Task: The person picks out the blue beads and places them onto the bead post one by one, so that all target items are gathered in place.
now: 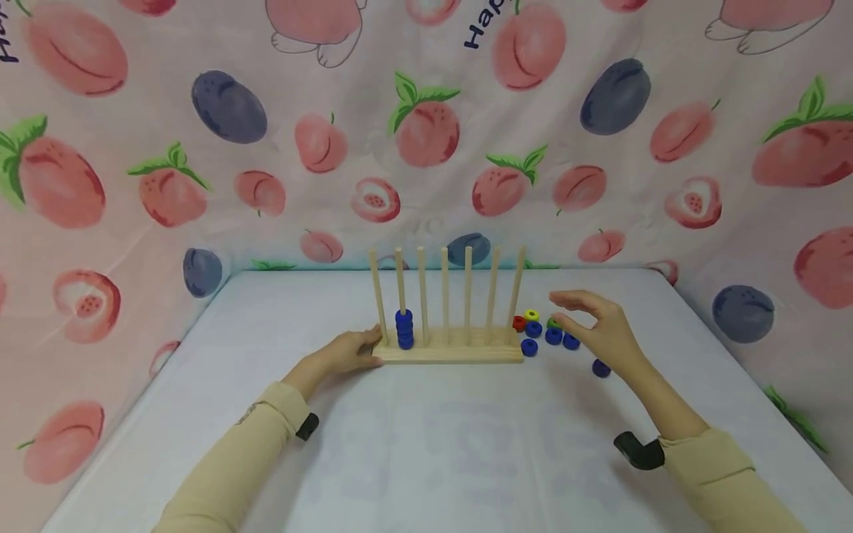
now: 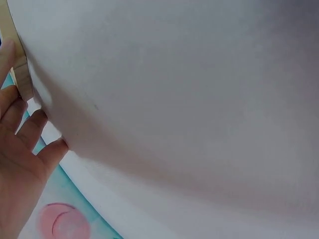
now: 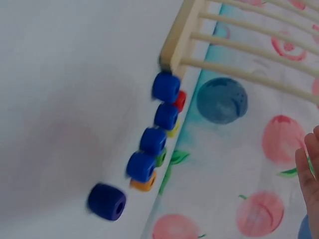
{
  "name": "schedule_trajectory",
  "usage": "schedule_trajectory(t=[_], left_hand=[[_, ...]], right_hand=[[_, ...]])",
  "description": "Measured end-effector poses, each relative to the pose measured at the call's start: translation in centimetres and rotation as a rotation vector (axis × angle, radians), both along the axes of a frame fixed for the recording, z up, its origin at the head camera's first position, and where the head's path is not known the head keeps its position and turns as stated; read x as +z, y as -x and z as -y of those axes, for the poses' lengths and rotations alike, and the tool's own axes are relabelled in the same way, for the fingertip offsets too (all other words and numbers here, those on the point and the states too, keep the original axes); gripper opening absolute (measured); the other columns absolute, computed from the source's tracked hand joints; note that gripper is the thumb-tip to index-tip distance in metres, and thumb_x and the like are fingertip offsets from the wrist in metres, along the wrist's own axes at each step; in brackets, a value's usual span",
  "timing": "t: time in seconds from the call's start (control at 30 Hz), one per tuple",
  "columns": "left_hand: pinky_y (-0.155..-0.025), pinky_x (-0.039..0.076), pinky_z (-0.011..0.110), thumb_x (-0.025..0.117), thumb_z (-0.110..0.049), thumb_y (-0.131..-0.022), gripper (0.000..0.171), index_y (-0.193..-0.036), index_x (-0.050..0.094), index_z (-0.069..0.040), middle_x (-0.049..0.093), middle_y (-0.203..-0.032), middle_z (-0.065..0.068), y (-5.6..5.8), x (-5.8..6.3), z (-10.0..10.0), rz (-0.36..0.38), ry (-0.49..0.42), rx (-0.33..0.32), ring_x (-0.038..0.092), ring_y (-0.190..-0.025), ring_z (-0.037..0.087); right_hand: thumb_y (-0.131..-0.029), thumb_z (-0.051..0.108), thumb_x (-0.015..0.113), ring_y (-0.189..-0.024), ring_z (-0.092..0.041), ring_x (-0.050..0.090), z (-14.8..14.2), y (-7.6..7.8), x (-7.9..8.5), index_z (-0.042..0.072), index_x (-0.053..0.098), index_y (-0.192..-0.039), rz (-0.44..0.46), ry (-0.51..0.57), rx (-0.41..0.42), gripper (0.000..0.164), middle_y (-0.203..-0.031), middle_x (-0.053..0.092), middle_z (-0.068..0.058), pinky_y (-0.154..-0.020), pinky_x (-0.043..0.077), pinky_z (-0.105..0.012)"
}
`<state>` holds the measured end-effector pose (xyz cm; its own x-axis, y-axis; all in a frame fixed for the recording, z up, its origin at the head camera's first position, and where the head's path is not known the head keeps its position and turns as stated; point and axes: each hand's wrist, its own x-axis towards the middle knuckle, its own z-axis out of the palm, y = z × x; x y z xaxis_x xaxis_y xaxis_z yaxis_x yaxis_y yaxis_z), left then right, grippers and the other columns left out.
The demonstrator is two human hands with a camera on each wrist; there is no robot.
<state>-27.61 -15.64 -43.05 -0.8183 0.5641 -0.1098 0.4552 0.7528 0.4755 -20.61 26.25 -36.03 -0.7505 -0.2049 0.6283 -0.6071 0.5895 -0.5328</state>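
Observation:
A wooden peg rack point(image 1: 448, 356) with several upright pegs stands at mid-table. Blue beads point(image 1: 404, 330) are stacked on its second peg from the left. My left hand point(image 1: 346, 351) holds the left end of the rack's base; in the left wrist view the hand point(image 2: 22, 154) has its thumb against the wood. Beyond the rack's right end my right hand point(image 1: 603, 329) hovers with fingers and thumb apart, nothing between them. Below and beside it lie loose blue beads point(image 1: 554, 336), a red bead point(image 1: 519, 323), a yellow bead point(image 1: 532, 315) and a partly hidden green bead point(image 1: 552, 323).
A dark purple-blue bead point(image 3: 106, 201) lies apart from the row, nearer the front. An orange bead point(image 3: 143, 181) shows behind the blue ones. The white tabletop point(image 1: 453, 444) meets a fruit-print cloth point(image 1: 426, 207) at the back and sides.

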Motion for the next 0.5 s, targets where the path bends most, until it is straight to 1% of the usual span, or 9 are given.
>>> schedule_trajectory(t=[0.13, 0.3, 0.4, 0.5], left_hand=[[-0.115, 0.025, 0.051, 0.062, -0.026, -0.091, 0.064, -0.141, 0.036, 0.004, 0.03, -0.149, 0.021, -0.3, 0.2, 0.1, 0.017, 0.014, 0.008, 0.03, -0.137, 0.041], [-0.114, 0.026, 0.05, 0.062, -0.027, -0.091, 0.062, -0.14, 0.038, 0.004, 0.031, -0.149, 0.02, -0.3, 0.4, -0.3, 0.012, 0.03, -0.004, 0.031, -0.137, 0.041], [-0.114, 0.026, 0.05, 0.061, -0.027, -0.092, 0.062, -0.139, 0.038, 0.004, 0.031, -0.148, 0.021, -0.4, 0.5, -0.5, 0.007, 0.032, -0.011, 0.031, -0.137, 0.041], [-0.114, 0.026, 0.051, 0.062, -0.027, -0.091, 0.061, -0.139, 0.039, 0.004, 0.031, -0.148, 0.021, -0.4, 0.5, -0.5, 0.001, 0.036, -0.003, 0.032, -0.136, 0.041]], right_hand=[[-0.081, -0.003, 0.069, -0.096, 0.021, 0.049, -1.4, 0.0, -0.7, -0.004, 0.064, -0.111, 0.03, -0.023, -0.03, 0.03, -0.105, 0.068, -0.021, -0.087, 0.038, 0.002], [-0.083, 0.001, 0.069, -0.092, 0.022, 0.049, -2.5, 0.1, -0.8, -0.004, 0.064, -0.11, 0.04, -0.027, -0.08, 0.028, -0.103, 0.069, -0.022, -0.084, 0.038, 0.004], [-0.083, 0.001, 0.069, -0.092, 0.02, 0.049, -3.0, 0.1, -0.8, -0.004, 0.064, -0.111, 0.057, -0.043, -0.085, 0.029, -0.104, 0.068, -0.023, -0.083, 0.038, 0.004], [-0.083, 0.004, 0.07, -0.093, 0.019, 0.048, -3.3, 0.3, -1.1, -0.003, 0.063, -0.115, 0.112, -0.061, -0.076, 0.033, -0.107, 0.067, -0.023, -0.083, 0.039, 0.003]])
